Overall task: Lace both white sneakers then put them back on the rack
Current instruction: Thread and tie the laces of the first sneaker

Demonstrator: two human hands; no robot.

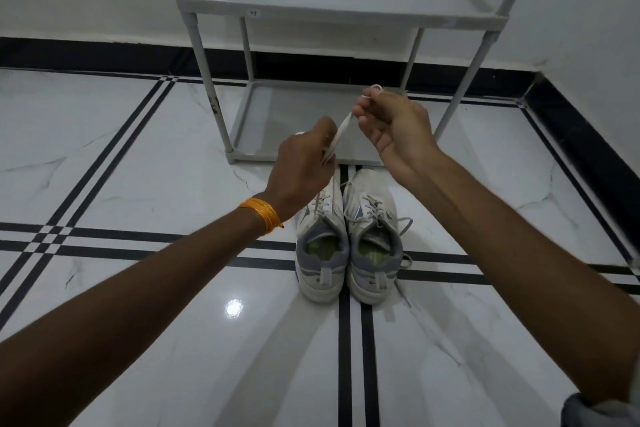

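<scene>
— Where are the sneakers?

— Both stand side by side on the floor [138,156], just in front of the rack's [332,10] bottom shelf, heels toward me. The left sneaker [320,246] touches the right sneaker [375,243].

— And your hands?

— My left hand [304,166] is raised above the left sneaker, fingers pinched on its white lace [341,132]. My right hand [391,128] grips the same lace higher up, its end looped over my fingertips. The right sneaker's grey laces trail loose on the floor.
</scene>
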